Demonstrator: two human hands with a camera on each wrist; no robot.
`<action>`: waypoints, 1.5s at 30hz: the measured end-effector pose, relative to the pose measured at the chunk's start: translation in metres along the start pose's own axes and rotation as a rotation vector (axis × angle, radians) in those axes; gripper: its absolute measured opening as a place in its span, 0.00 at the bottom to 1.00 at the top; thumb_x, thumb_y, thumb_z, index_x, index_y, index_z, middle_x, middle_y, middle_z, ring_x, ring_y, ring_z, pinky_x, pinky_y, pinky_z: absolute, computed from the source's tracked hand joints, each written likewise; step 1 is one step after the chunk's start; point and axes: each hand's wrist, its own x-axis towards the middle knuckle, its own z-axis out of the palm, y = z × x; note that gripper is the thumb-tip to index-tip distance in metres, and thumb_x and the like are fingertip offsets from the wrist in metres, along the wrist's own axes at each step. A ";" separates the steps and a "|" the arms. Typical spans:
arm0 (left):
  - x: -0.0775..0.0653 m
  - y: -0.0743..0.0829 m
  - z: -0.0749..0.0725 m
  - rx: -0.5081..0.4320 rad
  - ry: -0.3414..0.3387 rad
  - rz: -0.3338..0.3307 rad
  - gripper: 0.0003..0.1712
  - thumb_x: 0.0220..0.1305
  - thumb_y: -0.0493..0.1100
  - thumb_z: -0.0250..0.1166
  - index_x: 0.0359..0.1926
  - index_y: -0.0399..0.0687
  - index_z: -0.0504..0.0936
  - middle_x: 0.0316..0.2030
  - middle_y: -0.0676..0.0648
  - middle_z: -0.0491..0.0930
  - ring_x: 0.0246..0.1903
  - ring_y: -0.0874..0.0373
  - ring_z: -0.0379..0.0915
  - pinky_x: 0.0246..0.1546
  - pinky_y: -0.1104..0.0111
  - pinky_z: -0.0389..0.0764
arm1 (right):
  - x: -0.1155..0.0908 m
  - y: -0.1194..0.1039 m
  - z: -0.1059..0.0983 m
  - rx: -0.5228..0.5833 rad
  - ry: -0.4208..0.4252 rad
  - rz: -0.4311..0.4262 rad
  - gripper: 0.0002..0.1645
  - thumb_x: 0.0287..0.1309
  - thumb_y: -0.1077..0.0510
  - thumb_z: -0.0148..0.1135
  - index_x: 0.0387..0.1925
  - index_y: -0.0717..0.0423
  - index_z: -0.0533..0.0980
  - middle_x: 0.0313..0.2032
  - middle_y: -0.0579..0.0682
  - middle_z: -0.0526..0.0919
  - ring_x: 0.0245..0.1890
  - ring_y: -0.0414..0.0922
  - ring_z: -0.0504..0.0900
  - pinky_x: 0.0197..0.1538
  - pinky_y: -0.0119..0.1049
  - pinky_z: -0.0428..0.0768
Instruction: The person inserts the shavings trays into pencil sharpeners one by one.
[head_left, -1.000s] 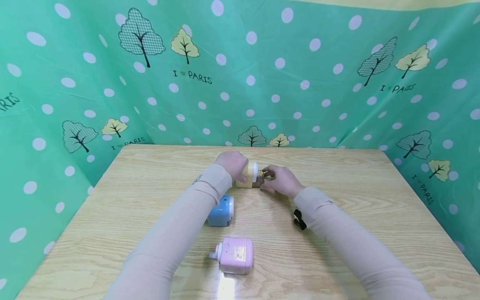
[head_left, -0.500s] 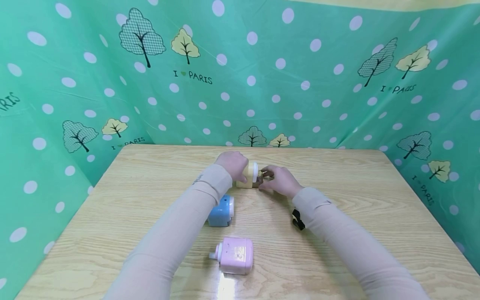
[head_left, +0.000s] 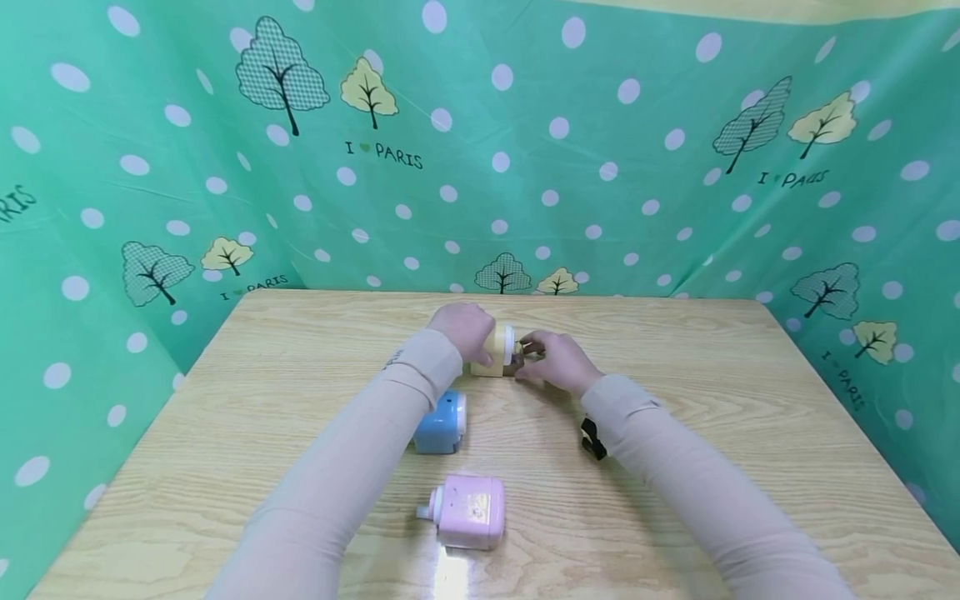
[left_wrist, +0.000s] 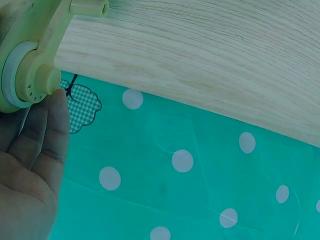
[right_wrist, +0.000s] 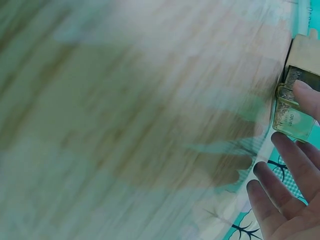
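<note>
A yellow pencil sharpener [head_left: 496,352] with a white ring lies near the back of the table, gripped from the left by my left hand [head_left: 462,329]. In the left wrist view, fingers of that hand touch the round knob [left_wrist: 47,80] of the sharpener. A clear shavings drawer [right_wrist: 294,120] sticks partly out of the sharpener's right end. My right hand [head_left: 562,362] pinches this drawer between thumb and index finger, while its other fingers stay spread apart. Pencil shavings show inside the drawer. Much of the sharpener's body is hidden behind the left hand.
Nearer to me lie a blue sharpener [head_left: 440,423], partly behind the left sleeve, and a pink sharpener [head_left: 472,512]. A black piece [head_left: 592,439] shows below the right cuff. A green dotted curtain [head_left: 600,200] encloses the wooden table [head_left: 645,517].
The right hand has moved slightly left toward the yellow sharpener, and less of the drawer sticks out. The left hand keeps its hold. The blue and pink sharpeners have stayed put.
</note>
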 end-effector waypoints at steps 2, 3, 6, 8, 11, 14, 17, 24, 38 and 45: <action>0.000 0.000 0.000 -0.001 -0.002 0.000 0.29 0.50 0.63 0.72 0.46 0.47 0.86 0.36 0.51 0.86 0.34 0.58 0.80 0.43 0.65 0.83 | 0.000 -0.001 0.000 -0.001 -0.003 0.005 0.38 0.48 0.57 0.75 0.62 0.64 0.76 0.56 0.60 0.84 0.59 0.57 0.80 0.67 0.51 0.71; 0.000 0.000 0.000 -0.002 -0.004 -0.001 0.29 0.50 0.63 0.72 0.46 0.47 0.86 0.36 0.51 0.87 0.35 0.57 0.80 0.43 0.65 0.83 | 0.000 -0.001 0.000 -0.004 -0.004 0.006 0.38 0.48 0.57 0.75 0.62 0.64 0.76 0.56 0.60 0.84 0.59 0.57 0.79 0.67 0.52 0.71; 0.000 0.000 0.000 -0.002 -0.007 -0.001 0.29 0.50 0.63 0.72 0.46 0.47 0.86 0.37 0.51 0.87 0.34 0.58 0.80 0.43 0.65 0.83 | 0.000 -0.001 0.000 -0.012 -0.006 0.004 0.39 0.48 0.57 0.75 0.62 0.64 0.75 0.56 0.60 0.84 0.59 0.57 0.79 0.66 0.52 0.71; 0.000 0.000 -0.001 0.000 -0.010 -0.002 0.30 0.50 0.63 0.72 0.46 0.47 0.86 0.37 0.51 0.87 0.34 0.58 0.80 0.43 0.66 0.83 | 0.001 0.000 0.000 -0.019 -0.004 -0.003 0.39 0.48 0.57 0.75 0.62 0.65 0.75 0.56 0.61 0.84 0.59 0.58 0.79 0.66 0.53 0.72; 0.000 0.000 -0.001 0.000 -0.012 -0.001 0.30 0.50 0.63 0.72 0.47 0.47 0.86 0.37 0.50 0.87 0.34 0.58 0.80 0.43 0.65 0.83 | 0.002 0.001 0.001 -0.022 0.000 -0.008 0.38 0.48 0.56 0.75 0.62 0.65 0.76 0.55 0.61 0.84 0.58 0.58 0.80 0.65 0.53 0.72; 0.000 0.001 -0.001 -0.002 -0.012 0.002 0.30 0.49 0.63 0.72 0.47 0.47 0.86 0.37 0.50 0.87 0.35 0.57 0.80 0.44 0.64 0.83 | 0.002 0.001 0.001 -0.019 0.003 -0.004 0.38 0.48 0.57 0.76 0.62 0.65 0.76 0.55 0.61 0.85 0.58 0.58 0.80 0.65 0.52 0.72; 0.001 0.000 -0.001 -0.002 -0.013 0.003 0.30 0.50 0.63 0.72 0.47 0.47 0.86 0.38 0.50 0.87 0.36 0.57 0.81 0.44 0.65 0.83 | 0.002 0.001 0.001 -0.021 0.006 -0.001 0.38 0.48 0.57 0.76 0.61 0.65 0.76 0.55 0.61 0.85 0.57 0.57 0.80 0.65 0.52 0.73; 0.001 0.000 0.000 -0.010 -0.008 0.004 0.29 0.50 0.62 0.72 0.46 0.47 0.86 0.37 0.50 0.87 0.34 0.58 0.80 0.42 0.65 0.83 | 0.002 -0.001 0.001 -0.039 0.003 -0.002 0.38 0.47 0.56 0.76 0.61 0.65 0.77 0.54 0.60 0.85 0.57 0.57 0.81 0.65 0.52 0.73; 0.001 0.000 0.001 -0.010 0.001 0.004 0.30 0.50 0.62 0.72 0.47 0.47 0.86 0.37 0.50 0.87 0.33 0.58 0.80 0.41 0.66 0.83 | 0.003 -0.004 0.000 -0.098 -0.002 -0.003 0.39 0.46 0.54 0.77 0.61 0.64 0.77 0.54 0.59 0.85 0.57 0.56 0.81 0.65 0.52 0.72; 0.001 0.000 -0.001 -0.007 0.000 0.008 0.31 0.50 0.62 0.72 0.48 0.46 0.86 0.37 0.49 0.87 0.34 0.57 0.80 0.41 0.66 0.83 | 0.004 -0.007 0.000 -0.107 -0.009 -0.003 0.39 0.46 0.54 0.77 0.61 0.64 0.77 0.54 0.60 0.85 0.57 0.57 0.81 0.66 0.52 0.72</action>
